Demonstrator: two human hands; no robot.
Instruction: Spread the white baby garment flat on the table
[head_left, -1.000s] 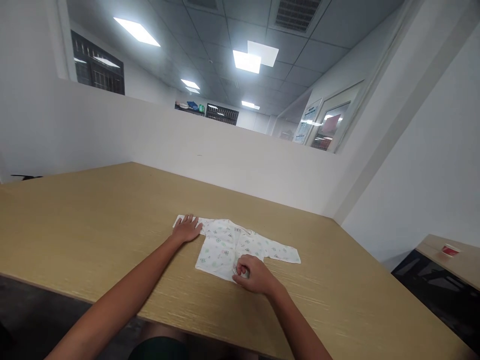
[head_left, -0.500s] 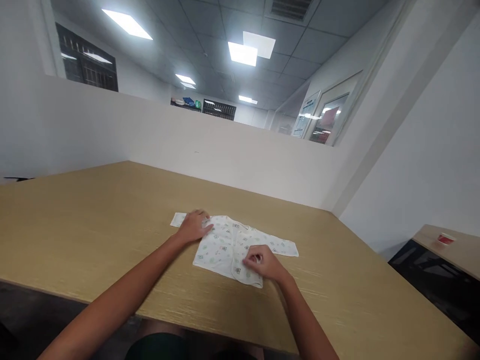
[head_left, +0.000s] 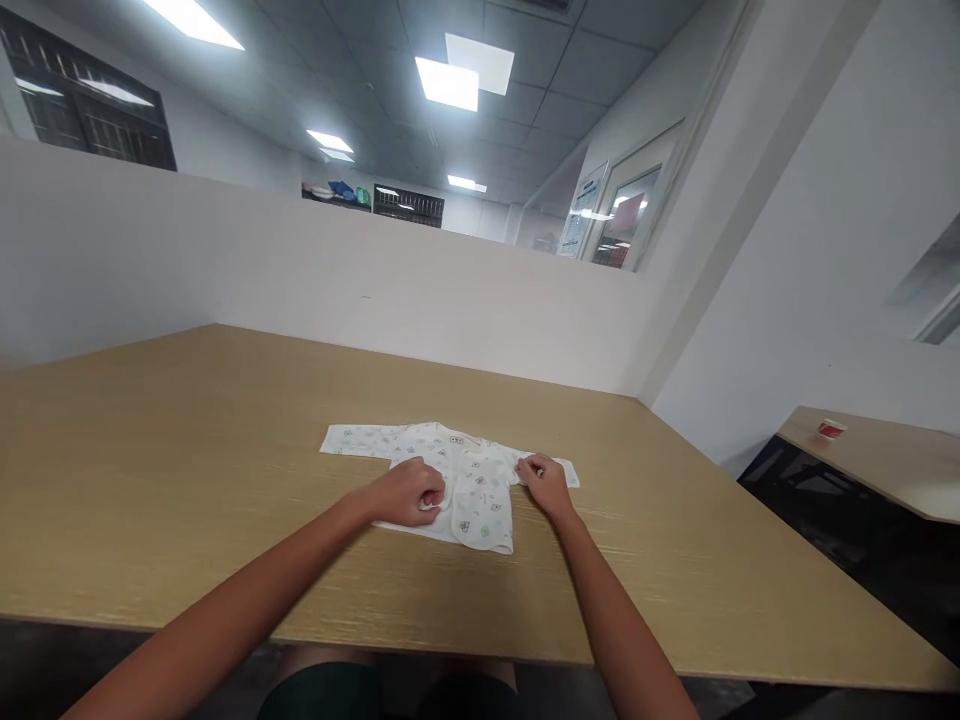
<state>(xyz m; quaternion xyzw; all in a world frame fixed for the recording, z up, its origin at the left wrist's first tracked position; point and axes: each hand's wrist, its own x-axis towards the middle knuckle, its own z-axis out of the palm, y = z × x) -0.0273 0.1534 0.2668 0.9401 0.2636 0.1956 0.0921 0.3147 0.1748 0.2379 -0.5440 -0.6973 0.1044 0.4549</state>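
Observation:
A small white baby shirt point(head_left: 474, 486) with a pale printed pattern lies flat on the wooden table point(head_left: 187, 470), sleeves spread left and right. My left hand point(head_left: 405, 494) rests on the shirt's left front panel with fingers curled, pinching the fabric. My right hand point(head_left: 544, 481) sits on the right sleeve near the armpit, fingers bent and pressed onto the cloth. The left sleeve point(head_left: 352, 439) lies uncovered.
White partition walls point(head_left: 450, 310) stand along the table's far edges. To the right, across a gap, a second wooden desk point(head_left: 885, 460) holds a small red and white cup point(head_left: 830, 430).
My left hand came off the left sleeve and moved right onto the shirt's body. My right hand went from the lower hem up to the right sleeve. The view dipped and shifted.

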